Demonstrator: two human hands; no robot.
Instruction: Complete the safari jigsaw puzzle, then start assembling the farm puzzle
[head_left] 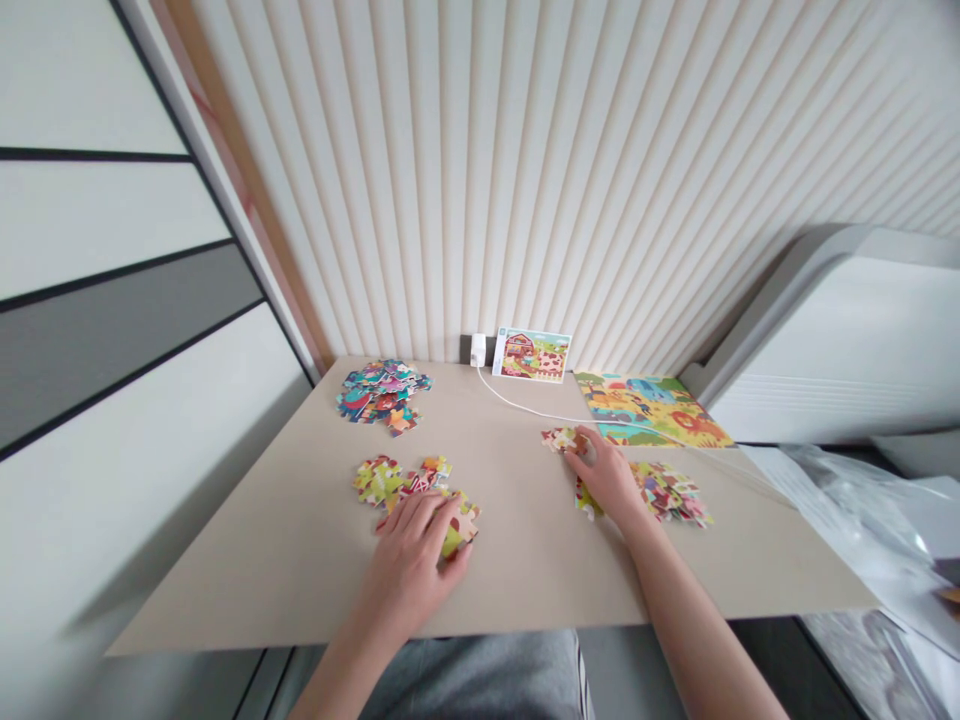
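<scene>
Fingers of the left hand are resting, bent and slightly parted, over a loose cluster of puzzle pieces at the near left of the tabletop; whether they are gripping one is impossible to tell. At right, the right hand is reaching over the surface, its thumb and forefinger curving around the right end of a small group of pieces; the view is not showing whether they are closing on any. Under and beside that hand, a mostly green and pink pile is spreading to the right.

At the far left, a blue pile is sitting apart from the cluster. Along the far edge, a card picturing a red barn is standing at the ribbed wall, just right of a white plug. A white cable is running from the plug to the right, crossing an animal picture that is lying flat at the far right. Gray trousers are showing below the near edge.
</scene>
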